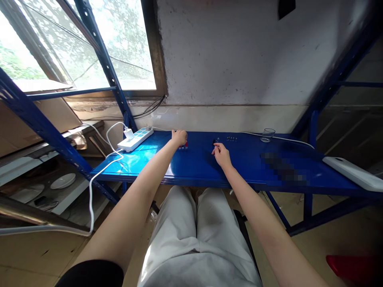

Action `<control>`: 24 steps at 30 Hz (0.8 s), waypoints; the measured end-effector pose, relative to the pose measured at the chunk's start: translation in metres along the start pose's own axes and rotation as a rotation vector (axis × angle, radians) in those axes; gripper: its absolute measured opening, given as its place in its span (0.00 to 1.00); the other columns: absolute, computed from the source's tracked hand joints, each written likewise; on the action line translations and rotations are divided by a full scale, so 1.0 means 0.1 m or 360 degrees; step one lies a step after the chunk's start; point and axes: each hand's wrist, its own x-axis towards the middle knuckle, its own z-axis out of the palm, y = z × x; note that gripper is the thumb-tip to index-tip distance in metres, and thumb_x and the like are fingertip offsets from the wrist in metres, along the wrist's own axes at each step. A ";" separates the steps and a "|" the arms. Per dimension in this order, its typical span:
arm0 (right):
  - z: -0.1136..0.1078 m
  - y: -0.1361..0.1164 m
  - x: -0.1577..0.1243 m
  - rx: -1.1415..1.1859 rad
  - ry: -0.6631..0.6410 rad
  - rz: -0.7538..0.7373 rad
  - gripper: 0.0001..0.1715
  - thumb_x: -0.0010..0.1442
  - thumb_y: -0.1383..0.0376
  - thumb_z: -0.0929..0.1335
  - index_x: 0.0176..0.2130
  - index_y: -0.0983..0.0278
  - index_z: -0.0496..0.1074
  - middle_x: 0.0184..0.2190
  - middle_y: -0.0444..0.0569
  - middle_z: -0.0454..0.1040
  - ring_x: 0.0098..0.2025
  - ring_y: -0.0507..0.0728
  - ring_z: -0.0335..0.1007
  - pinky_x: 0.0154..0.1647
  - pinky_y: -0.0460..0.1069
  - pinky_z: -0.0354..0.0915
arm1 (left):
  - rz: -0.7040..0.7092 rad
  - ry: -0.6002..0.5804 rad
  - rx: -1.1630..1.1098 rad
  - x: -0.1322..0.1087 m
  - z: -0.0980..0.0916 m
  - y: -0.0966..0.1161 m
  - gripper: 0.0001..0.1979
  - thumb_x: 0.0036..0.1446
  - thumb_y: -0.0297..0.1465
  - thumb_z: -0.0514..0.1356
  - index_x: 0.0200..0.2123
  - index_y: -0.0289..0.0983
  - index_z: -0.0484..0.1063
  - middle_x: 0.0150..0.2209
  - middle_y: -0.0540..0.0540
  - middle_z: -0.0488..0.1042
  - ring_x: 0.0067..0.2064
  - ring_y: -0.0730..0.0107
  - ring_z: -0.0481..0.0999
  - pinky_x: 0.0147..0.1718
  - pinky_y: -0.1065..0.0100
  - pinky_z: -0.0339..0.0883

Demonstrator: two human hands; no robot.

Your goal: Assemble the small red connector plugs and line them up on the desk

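My left hand (pixel 179 137) rests over the far part of the blue tabletop (pixel 197 167), its fingers curled down and closed. Beside and under those fingers shows a row of small red pieces (pixel 186 144) with silvery lower ends; the hand hides part of them, and what it grips I cannot make out. To the right, my right hand (pixel 222 154) is low over the table with thumb and fingers bent together. A small black object (pixel 214 141) lies right at its fingertips. Anything held there is too small to name. Several tiny silvery pieces (pixel 231 138) stand in a row beyond this hand.
A white power strip (pixel 136 139) with a plug and cable lies at the left. On the right are a clear glass (pixel 267 135), a blurred dark item (pixel 283 167) and a white flat device (pixel 353 173) at the edge. Blue shelf posts (pixel 314 129) frame the table.
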 end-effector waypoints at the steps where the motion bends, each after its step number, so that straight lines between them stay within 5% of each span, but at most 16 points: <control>1: 0.00 0.00 0.00 -0.0001 0.0000 0.0003 0.20 0.61 0.58 0.55 0.46 0.63 0.64 0.26 0.48 0.71 0.26 0.54 0.65 0.25 0.48 0.59 | -0.0004 -0.0001 0.0010 0.00 -0.01 0.00 0.07 0.47 0.27 0.59 0.33 0.37 0.74 0.39 0.42 0.74 0.46 0.55 0.69 0.48 0.54 0.53; 14: 0.01 -0.01 0.00 0.0021 0.0026 -0.0018 0.20 0.61 0.56 0.55 0.46 0.64 0.64 0.26 0.47 0.71 0.25 0.53 0.64 0.25 0.47 0.57 | 0.0053 0.0131 0.0017 0.01 -0.05 0.00 0.09 0.51 0.30 0.57 0.35 0.36 0.73 0.38 0.40 0.74 0.45 0.54 0.69 0.48 0.53 0.52; 19: -0.06 -0.05 -0.02 0.0032 0.0369 0.0017 0.19 0.61 0.57 0.54 0.43 0.64 0.65 0.26 0.47 0.70 0.23 0.52 0.63 0.25 0.46 0.56 | 0.0466 0.0535 0.0006 -0.07 -0.09 0.10 0.14 0.58 0.29 0.47 0.40 0.34 0.71 0.40 0.39 0.73 0.44 0.57 0.69 0.45 0.56 0.53; 24: -0.12 -0.03 0.01 0.0070 0.0771 0.0138 0.15 0.60 0.60 0.55 0.41 0.64 0.63 0.26 0.47 0.70 0.28 0.53 0.65 0.31 0.47 0.58 | 0.0924 0.0483 0.0098 -0.14 0.00 0.38 0.18 0.59 0.27 0.44 0.47 0.31 0.68 0.43 0.35 0.71 0.46 0.56 0.67 0.45 0.58 0.55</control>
